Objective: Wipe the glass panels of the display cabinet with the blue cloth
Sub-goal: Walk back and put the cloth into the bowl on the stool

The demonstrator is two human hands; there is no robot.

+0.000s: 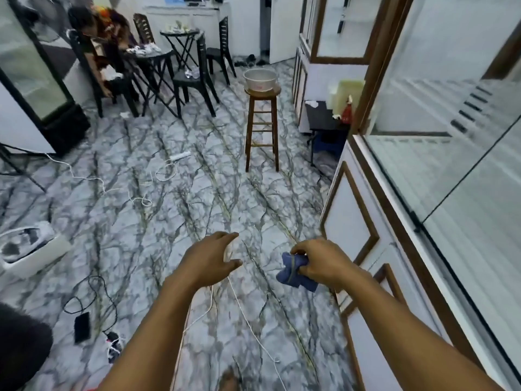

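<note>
The display cabinet (366, 193) runs along the right side, white with brown trim. Its glass panels (439, 153) sit above the lower doors. My right hand (324, 261) is held out low over the floor, left of the cabinet's lower doors, and grips a crumpled blue cloth (294, 273) that hangs from the fingers. My left hand (211, 258) is stretched forward beside it, fingers apart and curled, holding nothing. Neither hand touches the cabinet or the glass.
A wooden stool (262, 128) with a white basin (260, 79) stands ahead in the middle of the marble floor. White cables (166, 173) and a power strip trail across the floor. Black chairs and tables (158, 69) stand at the back left, a glass-door fridge (33, 69) far left.
</note>
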